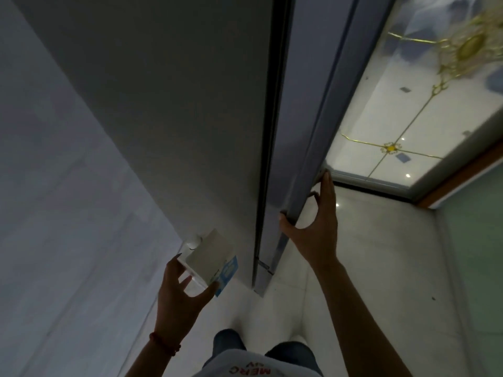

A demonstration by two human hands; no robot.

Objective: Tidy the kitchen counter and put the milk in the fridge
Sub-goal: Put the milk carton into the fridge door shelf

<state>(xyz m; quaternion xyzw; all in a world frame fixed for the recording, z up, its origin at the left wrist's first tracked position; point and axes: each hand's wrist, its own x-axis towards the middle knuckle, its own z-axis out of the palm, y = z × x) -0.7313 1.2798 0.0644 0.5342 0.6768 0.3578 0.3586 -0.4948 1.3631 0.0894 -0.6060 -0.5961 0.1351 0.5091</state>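
Gripping the fridge door (313, 148) edge with right hand (313, 227), fingers wrapped round it (likely to swing it); cradling milk carton (211, 261) in left hand (181, 292), freeing the other.

dim grey wall (68, 186), pale glossy floor tiles (381, 254), gold-inlaid floor panel (394, 126)

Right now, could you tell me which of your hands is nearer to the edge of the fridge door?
Right. The right hand grips the fridge door edge itself, thumb on one face and fingers on the other. The left hand is lower left, apart from it, holding the milk carton.
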